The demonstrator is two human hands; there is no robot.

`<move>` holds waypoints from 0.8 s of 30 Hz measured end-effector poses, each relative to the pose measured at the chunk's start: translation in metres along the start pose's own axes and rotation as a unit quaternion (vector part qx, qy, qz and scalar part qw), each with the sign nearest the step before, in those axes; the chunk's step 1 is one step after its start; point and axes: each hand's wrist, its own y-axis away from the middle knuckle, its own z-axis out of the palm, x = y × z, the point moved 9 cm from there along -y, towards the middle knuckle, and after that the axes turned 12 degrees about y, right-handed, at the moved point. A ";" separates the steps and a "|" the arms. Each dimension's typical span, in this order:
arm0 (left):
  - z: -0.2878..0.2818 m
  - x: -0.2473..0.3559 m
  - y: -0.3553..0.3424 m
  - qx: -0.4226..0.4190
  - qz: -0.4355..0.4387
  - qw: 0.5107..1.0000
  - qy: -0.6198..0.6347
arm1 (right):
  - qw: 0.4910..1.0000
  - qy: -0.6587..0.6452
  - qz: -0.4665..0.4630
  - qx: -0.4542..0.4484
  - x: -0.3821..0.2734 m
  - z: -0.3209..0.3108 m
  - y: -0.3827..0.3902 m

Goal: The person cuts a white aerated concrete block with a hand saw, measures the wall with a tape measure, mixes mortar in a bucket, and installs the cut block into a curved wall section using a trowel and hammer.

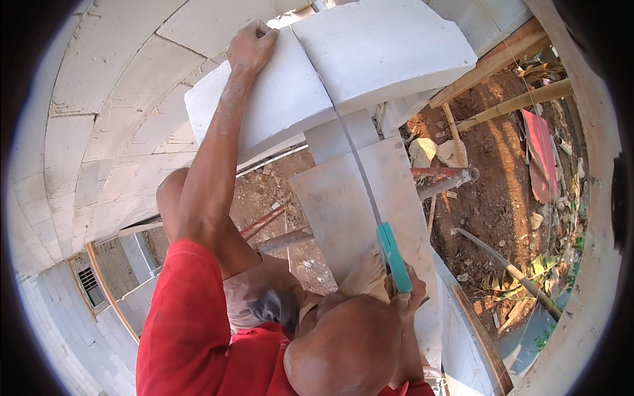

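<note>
Hands number two: right hand [414, 288] grips one saw [394, 257], left hand [253, 46] rests closed on one white block [363, 59].

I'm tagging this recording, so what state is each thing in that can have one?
Saw: blade lying across the block, cut depth unclear
White block: lying flat, broad face up
Left hand: fingers curled, resting on the block
Right hand: closed around the saw's teal handle
Wall: bare, joints showing
</note>
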 end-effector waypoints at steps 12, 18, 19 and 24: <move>-0.003 -0.002 0.006 0.007 -0.008 1.000 0.006 | 0.999 0.026 -0.009 -0.022 0.014 -0.019 0.040; -0.007 0.009 0.006 0.012 -0.006 1.000 0.014 | 0.996 0.083 -0.035 -0.023 0.036 0.056 -0.091; -0.007 0.007 0.007 0.004 -0.012 1.000 0.017 | 0.996 0.062 -0.062 -0.013 0.033 0.058 -0.097; -0.008 0.004 0.008 0.017 0.010 1.000 0.010 | 0.998 0.048 -0.003 -0.033 0.014 0.010 0.000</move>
